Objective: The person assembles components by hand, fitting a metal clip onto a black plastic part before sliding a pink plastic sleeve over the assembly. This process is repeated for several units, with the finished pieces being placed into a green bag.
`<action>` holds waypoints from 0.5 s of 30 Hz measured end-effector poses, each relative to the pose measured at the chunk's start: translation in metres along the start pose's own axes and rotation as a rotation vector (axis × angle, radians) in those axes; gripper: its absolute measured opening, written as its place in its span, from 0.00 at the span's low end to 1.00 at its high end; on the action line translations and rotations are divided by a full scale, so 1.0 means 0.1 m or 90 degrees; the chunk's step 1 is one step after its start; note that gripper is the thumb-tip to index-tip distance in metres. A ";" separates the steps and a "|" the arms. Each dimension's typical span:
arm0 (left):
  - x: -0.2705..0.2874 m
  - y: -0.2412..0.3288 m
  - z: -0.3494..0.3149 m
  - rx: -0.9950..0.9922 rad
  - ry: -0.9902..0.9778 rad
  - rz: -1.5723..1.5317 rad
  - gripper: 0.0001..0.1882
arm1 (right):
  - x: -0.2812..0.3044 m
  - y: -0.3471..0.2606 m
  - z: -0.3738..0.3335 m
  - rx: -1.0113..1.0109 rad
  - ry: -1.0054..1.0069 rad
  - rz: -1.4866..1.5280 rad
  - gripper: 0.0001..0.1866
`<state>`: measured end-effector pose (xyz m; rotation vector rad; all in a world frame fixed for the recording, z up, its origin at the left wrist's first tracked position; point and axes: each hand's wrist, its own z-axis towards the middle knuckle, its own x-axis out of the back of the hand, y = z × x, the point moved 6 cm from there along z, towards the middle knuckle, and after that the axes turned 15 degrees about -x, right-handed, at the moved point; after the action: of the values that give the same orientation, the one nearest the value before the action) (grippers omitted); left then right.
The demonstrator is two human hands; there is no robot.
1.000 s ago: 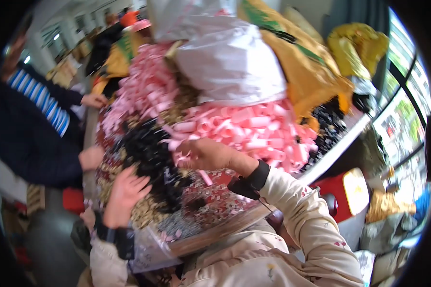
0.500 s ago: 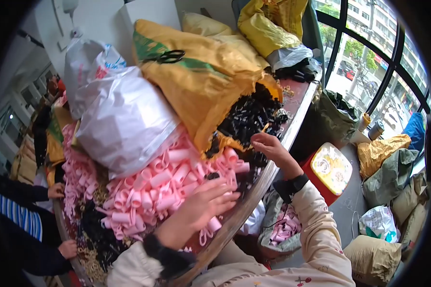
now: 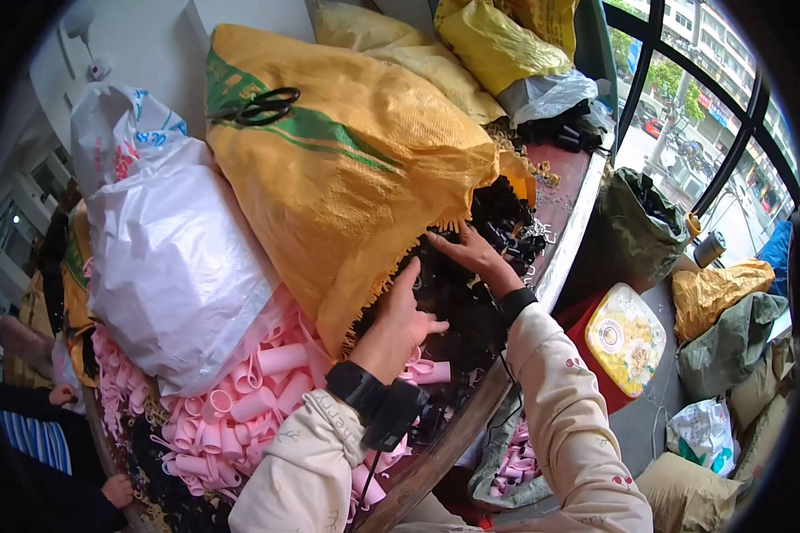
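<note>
Splaying left hand beside orange sack, right hand pointing leftward.

One orange sack has one pair of scissors on top, one left hand and one right hand at its mouth, two white bags to its left, one red box to its right, two co-worker's hands farther left of it, pink tubes past counting beside it

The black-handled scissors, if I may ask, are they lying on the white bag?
No, the black-handled scissors lie on the large orange sack, which stands to the right of the white bag.
</note>
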<state>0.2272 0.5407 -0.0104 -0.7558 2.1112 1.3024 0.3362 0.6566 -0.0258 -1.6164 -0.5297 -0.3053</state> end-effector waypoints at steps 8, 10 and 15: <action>-0.02 0.09 0.13 -0.001 -0.011 -0.039 0.36 | -0.11 0.00 -0.26 -0.046 0.079 0.091 0.35; -0.05 0.05 0.09 -0.022 0.079 -0.004 0.33 | -0.04 -0.09 -0.44 -0.052 0.181 0.068 0.31; 0.09 0.00 0.15 -0.051 0.045 0.018 0.28 | -0.05 -0.25 -0.66 0.000 0.271 0.117 0.22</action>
<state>0.2230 0.5525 -0.0219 -0.8202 2.1432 1.4023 0.3268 0.5918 0.0013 -1.5299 -0.0567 -0.4946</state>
